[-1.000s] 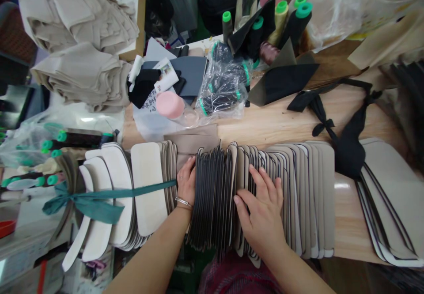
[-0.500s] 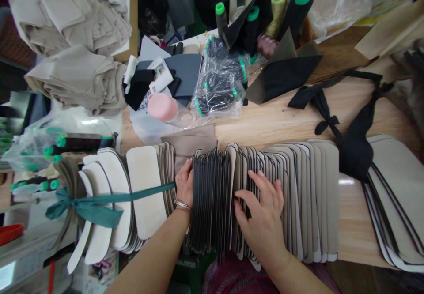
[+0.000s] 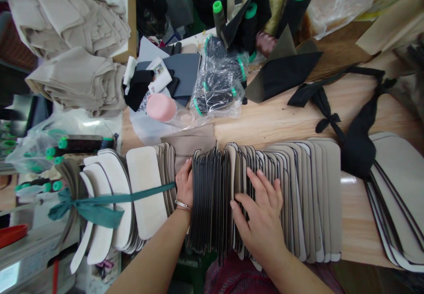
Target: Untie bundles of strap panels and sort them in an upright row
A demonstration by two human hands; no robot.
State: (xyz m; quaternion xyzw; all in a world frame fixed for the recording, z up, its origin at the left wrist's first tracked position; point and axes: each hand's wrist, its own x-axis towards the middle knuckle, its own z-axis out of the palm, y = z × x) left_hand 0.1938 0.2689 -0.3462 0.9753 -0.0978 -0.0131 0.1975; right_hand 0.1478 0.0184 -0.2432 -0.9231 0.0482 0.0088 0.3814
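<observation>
A long row of flat beige pieces with black edges (image 3: pixel 298 197) stands fanned along the wooden table's front edge. My left hand (image 3: pixel 185 183) presses against the left end of the upright dark-edged pack (image 3: pixel 208 201), fingers curled around it. My right hand (image 3: pixel 261 210) lies flat on the fanned pieces with fingers spread, thumb wedged between pieces. A bundle of beige pieces tied with a green ribbon (image 3: pixel 109 197) lies just left of my left hand.
Thread cones with green caps (image 3: pixel 291 7) and a plastic bag of spools (image 3: pixel 220 86) stand at the back. A pink cup (image 3: pixel 161 107), folded beige fabric (image 3: pixel 73 77), black bow straps (image 3: pixel 351 130) and more beige pieces (image 3: pixel 397 192) at the right surround the row.
My right hand has slid slightly left along the fanned pieces, its thumb pushing in between them. The left hand stays against the pack.
</observation>
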